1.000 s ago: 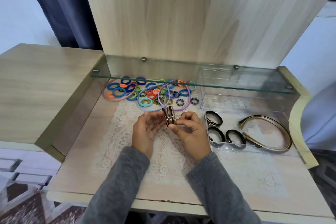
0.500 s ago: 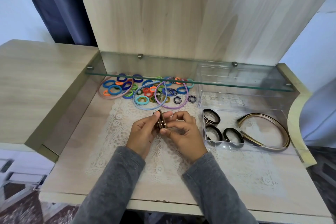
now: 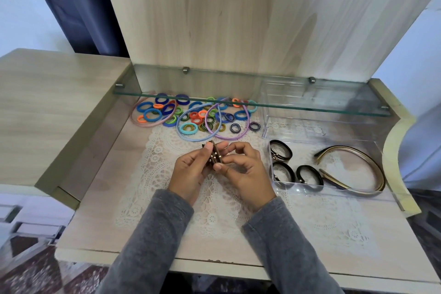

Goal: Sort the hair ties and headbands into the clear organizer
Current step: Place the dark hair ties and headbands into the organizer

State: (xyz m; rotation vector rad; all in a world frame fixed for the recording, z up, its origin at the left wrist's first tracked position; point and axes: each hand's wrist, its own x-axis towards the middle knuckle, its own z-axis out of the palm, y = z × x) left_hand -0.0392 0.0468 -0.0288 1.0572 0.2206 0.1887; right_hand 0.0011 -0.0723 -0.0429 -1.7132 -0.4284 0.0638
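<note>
Left hand (image 3: 188, 173) and right hand (image 3: 245, 174) pinch the coiled brown studded band (image 3: 214, 157) between them; keep it wound tight, then drop it rightward into the clear plastic organizer (image 3: 306, 151).

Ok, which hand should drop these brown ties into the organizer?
Right, probably. Both hands pinch the brown ties, but the right hand sits nearer the organizer; the left hand would have to reach across it.
</note>
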